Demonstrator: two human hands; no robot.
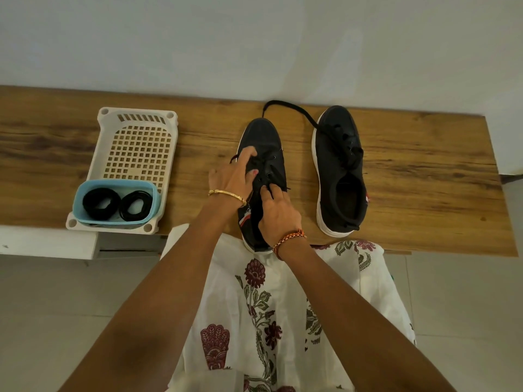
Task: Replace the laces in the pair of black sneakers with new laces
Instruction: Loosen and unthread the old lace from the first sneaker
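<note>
Under both hands (254, 190), left sneaker (264, 142)

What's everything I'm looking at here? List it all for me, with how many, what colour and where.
sneakers: two, black with white soles, side by side on the wooden shelf, toes toward the wall
old lace: one, black, trailing loose from the right-side sneaker behind the other's toe
lace coils: two, black, inside the blue tub
blue tub: one, light blue, at the near end of the tray
tray: one, cream, perforated, left on the shelf
wooden shelf: one, brown, against the pale wall
bangle: one, gold, left wrist
thread band: one, orange and white, right wrist
left hand: on the near sneaker's laces
right hand: pinching a lace
</note>
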